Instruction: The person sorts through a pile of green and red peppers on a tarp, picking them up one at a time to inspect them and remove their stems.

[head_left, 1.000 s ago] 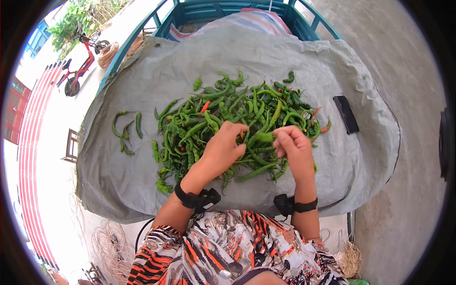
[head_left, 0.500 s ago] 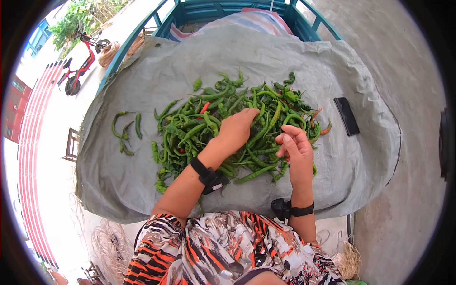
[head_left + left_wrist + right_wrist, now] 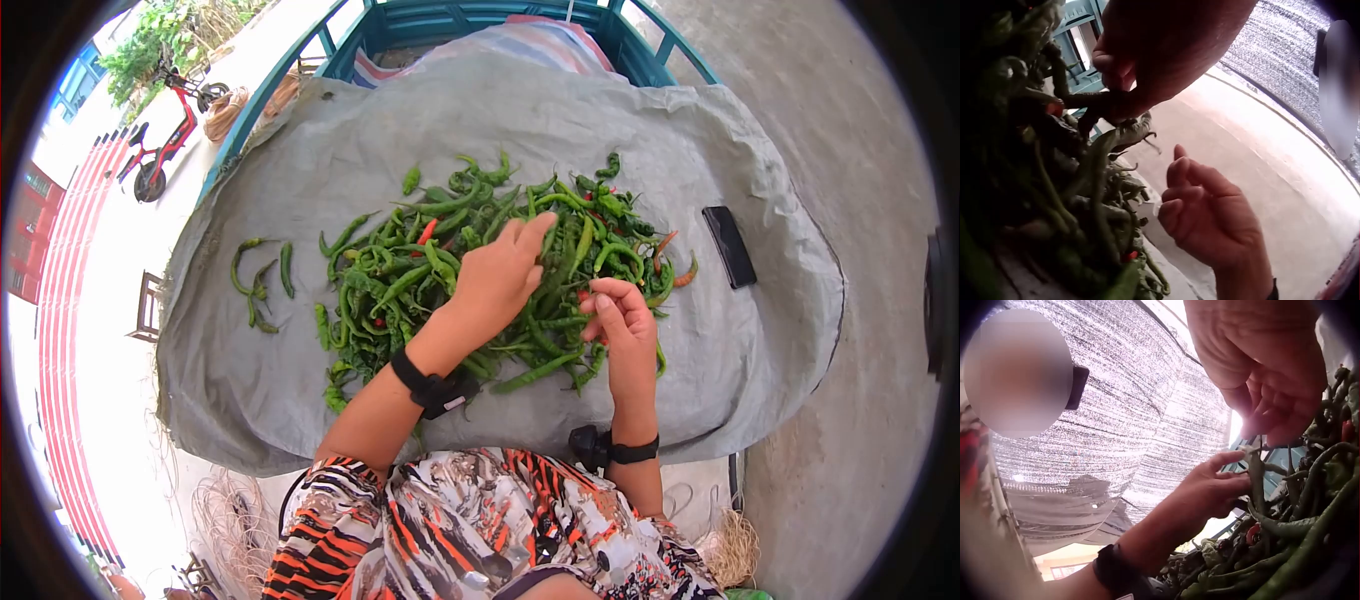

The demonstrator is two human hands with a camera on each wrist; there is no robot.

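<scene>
Green peppers (image 3: pixel 405 282): left hand (image 3: pixel 497 280) farther across them than one second ago.

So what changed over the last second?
The left hand moved forward over the pepper pile, fingers now on a green pepper. The blurred green pepper between the hands is gone from there; the right hand shows none now. Phone and stray peppers stayed put.

Chili peppers (image 3: pixel 400 286) are showing mostly green with some red, the tarpaulin (image 3: pixel 270 390) is looking grey, and the smartphone (image 3: pixel 730 246) is showing black. The cart bed (image 3: pixel 626 46) is showing teal, the sheet (image 3: pixel 545 45) is displaying red, white and blue stripes, and the shirt (image 3: pixel 480 510) is mixing jagged black, orange, white and brown.
</scene>
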